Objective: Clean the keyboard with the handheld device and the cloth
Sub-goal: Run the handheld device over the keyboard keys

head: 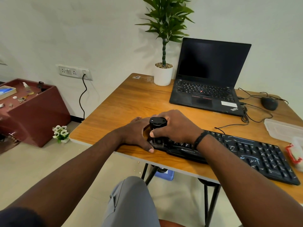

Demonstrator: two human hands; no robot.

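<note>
**Handheld device set to keyboard's left end at wooden desk**

While a person sits at a wooden table [131, 99], both bare hands meet at the left end of a black keyboard [255, 153] that lies slantwise along the table's near edge, its keys streaked with pale marks. Behind it, an open black laptop [208, 76] with a dark screen stands toward the far side, and a potted plant [164, 46] in a white pot sits just left of the laptop. To the left, on the floor by the wall, stands a dark red cabinet [37, 115] with small items on top. At the table's right edge lies a clear plastic container [282, 128], and beyond it a black mouse [269, 103] rests among thin black cables. The right hand [178, 126], a dark band on its wrist, is wrapped around a small black handheld device [157, 122], held upright over the keyboard's leftmost keys. The left hand [137, 133] lies flat with fingers extended, resting on the keyboard's left corner and the tabletop beside it, grasping nothing. No cloth can be made out with certainty.
</note>
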